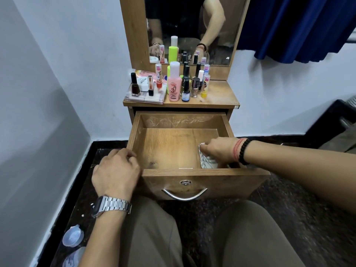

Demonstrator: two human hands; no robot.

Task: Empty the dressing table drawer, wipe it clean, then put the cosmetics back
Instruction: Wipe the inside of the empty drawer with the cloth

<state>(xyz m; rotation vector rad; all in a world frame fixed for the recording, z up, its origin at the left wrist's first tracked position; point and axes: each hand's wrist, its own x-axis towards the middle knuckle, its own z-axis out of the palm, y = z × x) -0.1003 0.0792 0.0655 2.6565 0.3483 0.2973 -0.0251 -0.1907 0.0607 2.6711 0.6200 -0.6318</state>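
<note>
The wooden drawer (202, 171) is pulled out and holds no cosmetics. My right hand (219, 149) is inside it at the front right corner, pressing a crumpled white patterned cloth (207, 162) onto the bottom. My left hand (115, 171) grips the drawer's front left corner. Several cosmetics stand on the dressing table top (221, 95): a pink bottle (175, 81), a dark nail polish (134, 84), a blue-labelled nail polish (185, 89) and small tubes.
A clear flat case (145, 98) lies under some cosmetics at the top's left. A mirror (192, 29) rises behind. A blue curtain (300, 26) hangs at the right. A clear lid (73, 236) and container lie on the dark floor at my left. My knees sit below the drawer handle (184, 195).
</note>
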